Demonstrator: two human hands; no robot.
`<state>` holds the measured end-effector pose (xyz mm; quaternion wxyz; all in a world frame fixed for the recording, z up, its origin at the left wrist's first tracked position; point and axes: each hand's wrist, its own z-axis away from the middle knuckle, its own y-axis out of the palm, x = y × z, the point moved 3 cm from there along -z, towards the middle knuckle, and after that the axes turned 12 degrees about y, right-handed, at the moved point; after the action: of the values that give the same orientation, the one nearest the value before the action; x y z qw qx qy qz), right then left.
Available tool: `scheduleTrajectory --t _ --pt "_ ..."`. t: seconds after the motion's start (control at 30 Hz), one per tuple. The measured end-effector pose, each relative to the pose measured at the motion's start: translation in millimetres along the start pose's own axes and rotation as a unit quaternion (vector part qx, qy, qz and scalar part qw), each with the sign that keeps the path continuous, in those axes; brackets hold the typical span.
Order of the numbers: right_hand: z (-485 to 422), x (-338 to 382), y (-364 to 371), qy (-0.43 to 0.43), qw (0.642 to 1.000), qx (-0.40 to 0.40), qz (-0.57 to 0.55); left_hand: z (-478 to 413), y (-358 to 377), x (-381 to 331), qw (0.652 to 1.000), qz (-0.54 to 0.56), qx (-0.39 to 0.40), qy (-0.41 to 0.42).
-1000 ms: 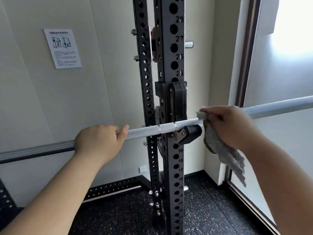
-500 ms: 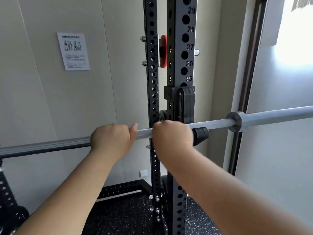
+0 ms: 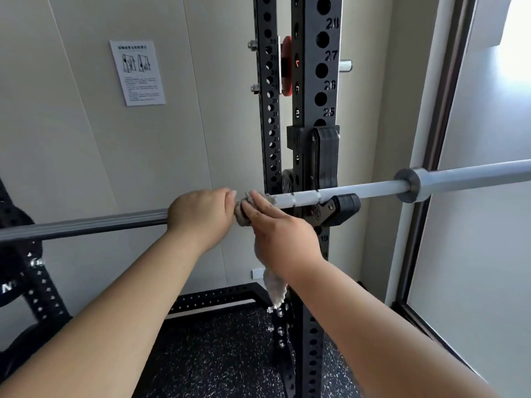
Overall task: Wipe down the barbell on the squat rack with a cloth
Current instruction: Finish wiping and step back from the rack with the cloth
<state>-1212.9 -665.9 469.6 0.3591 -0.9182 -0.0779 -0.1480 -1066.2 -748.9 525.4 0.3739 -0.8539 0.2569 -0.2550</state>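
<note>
A grey steel barbell [image 3: 359, 191] lies across the black squat rack upright [image 3: 314, 90], resting in the black J-hook [image 3: 342, 206]. My left hand [image 3: 201, 218] is closed around the bar left of the upright. Right beside it, almost touching, my right hand [image 3: 275, 234] presses a grey cloth [image 3: 242, 215] around the bar. The cloth's loose tail [image 3: 275, 288] hangs down under my right wrist. The bar's collar and sleeve [image 3: 408, 182] run off to the right.
A second perforated post [image 3: 267, 104] stands behind the upright, with a red plate [image 3: 286, 67] between them. A black weight plate [image 3: 11, 254] sits at the left edge. A paper notice [image 3: 137, 72] hangs on the wall. A glass door frame [image 3: 439, 124] stands at right. Speckled rubber floor [image 3: 215, 354] lies below.
My right hand with the cloth slid left along the bar, from right of the J-hook to left of the upright beside my left hand. The view shifted right and up.
</note>
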Motion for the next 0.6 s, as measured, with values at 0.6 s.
scheduleTrajectory --t 0.6 --pt "28.1 136.3 28.3 0.005 0.987 0.082 -0.135 141.8 -20.4 104.6 0.991 0.05 -0.122 0.006"
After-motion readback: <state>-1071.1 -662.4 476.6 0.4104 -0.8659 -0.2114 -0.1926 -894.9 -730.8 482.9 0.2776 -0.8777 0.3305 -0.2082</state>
